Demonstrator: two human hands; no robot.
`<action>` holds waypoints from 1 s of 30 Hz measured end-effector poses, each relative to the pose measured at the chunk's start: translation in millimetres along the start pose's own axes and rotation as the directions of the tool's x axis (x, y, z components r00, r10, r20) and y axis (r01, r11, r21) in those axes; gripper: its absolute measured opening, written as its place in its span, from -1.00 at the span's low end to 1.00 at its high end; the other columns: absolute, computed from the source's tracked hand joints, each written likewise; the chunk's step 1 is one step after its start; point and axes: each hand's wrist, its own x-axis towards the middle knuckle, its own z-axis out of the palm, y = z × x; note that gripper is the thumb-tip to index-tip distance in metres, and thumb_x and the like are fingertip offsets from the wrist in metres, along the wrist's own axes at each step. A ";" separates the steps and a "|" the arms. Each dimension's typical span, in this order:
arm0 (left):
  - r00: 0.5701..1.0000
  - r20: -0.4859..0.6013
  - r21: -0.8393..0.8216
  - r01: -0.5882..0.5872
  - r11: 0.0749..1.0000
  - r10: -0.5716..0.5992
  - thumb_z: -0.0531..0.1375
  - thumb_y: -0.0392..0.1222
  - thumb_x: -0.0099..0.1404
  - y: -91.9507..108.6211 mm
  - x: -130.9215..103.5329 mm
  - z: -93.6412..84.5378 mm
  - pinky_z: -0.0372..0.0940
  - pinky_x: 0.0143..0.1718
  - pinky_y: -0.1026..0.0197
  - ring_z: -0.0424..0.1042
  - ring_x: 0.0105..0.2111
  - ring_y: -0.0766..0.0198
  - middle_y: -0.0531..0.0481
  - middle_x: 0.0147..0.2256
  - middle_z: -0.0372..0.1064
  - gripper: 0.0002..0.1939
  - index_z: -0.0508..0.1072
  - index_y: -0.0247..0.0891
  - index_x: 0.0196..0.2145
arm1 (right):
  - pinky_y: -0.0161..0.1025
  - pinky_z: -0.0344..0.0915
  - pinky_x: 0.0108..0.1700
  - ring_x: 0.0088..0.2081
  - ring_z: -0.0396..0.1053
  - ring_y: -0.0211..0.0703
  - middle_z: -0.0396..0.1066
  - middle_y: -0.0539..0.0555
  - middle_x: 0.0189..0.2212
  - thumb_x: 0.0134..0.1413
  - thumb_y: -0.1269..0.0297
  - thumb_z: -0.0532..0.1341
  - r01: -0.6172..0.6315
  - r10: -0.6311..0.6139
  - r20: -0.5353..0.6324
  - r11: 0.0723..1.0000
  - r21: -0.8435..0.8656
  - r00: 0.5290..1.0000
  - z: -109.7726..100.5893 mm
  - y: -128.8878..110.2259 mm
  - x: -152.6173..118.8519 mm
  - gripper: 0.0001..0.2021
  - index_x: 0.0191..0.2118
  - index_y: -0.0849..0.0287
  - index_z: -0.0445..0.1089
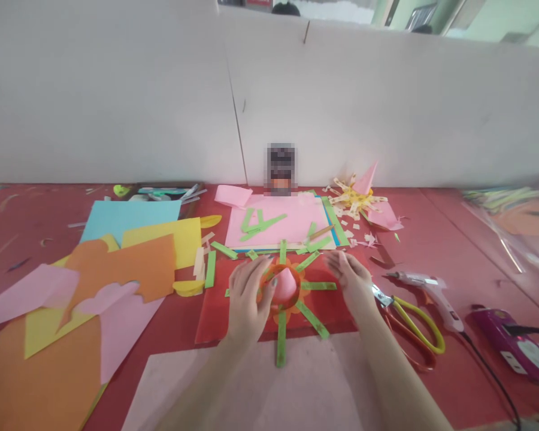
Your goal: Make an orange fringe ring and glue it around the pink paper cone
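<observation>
A pink paper cone (286, 286) stands in the middle of an orange paper ring, over an orange flower-shaped piece. Green paper strips (281, 341) spread out from it like rays on a red sheet (213, 311). My left hand (248, 293) is at the left side of the ring, thumb and fingers apart around its edge; whether it touches the ring is hard to tell. To the right, my right hand (351, 281) hovers over the red sheet near the strips' ends, fingers loosely extended, with nothing in it.
Scissors (415, 326), a glue gun (431, 287) and a purple power strip (514, 344) lie at the right. Orange paper (148, 269) and other coloured sheets cover the left. Behind are pink paper (296, 215) and a yellow spiky paper piece (357, 197). A white wall rises beyond.
</observation>
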 end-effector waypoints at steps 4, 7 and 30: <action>0.992 0.038 -0.054 0.122 0.991 -0.121 -0.02 -0.28 0.26 -7.5 -8.1 7.5 0.17 0.00 0.04 0.16 0.04 0.17 -0.14 -0.01 0.24 -0.61 0.17 -0.19 0.05 | -0.14 0.10 0.11 0.08 0.18 -0.20 0.20 0.09 0.07 0.08 -0.10 -0.10 -0.153 0.093 0.197 0.936 0.316 0.976 -0.1 -8.5 4.5 -0.52 -0.06 0.07 0.30; 0.987 0.085 -0.052 0.144 0.988 -0.139 -0.03 -0.26 0.27 -9.1 -9.5 10.5 0.14 0.02 0.02 0.14 0.05 0.15 -0.14 0.00 0.22 -0.62 0.16 -0.19 0.06 | -0.15 0.01 0.17 0.12 0.11 -0.21 0.14 0.09 0.12 0.09 -0.12 -0.17 -0.179 0.097 0.225 0.906 0.384 0.970 -1.3 -12.8 5.1 -0.46 -0.03 0.10 0.28; 0.971 0.172 -0.033 -0.161 0.986 0.164 0.14 -0.25 0.17 7.5 -3.8 1.9 -0.04 0.10 0.03 0.37 -0.16 0.25 -0.01 -0.23 0.43 -0.73 0.32 -0.19 -0.14 | -0.28 0.03 -0.47 -0.54 0.21 -0.30 0.21 0.03 -0.51 0.06 0.13 0.06 -0.356 0.087 0.687 0.897 0.261 0.722 -6.9 7.9 -17.5 -0.68 -0.57 0.19 0.33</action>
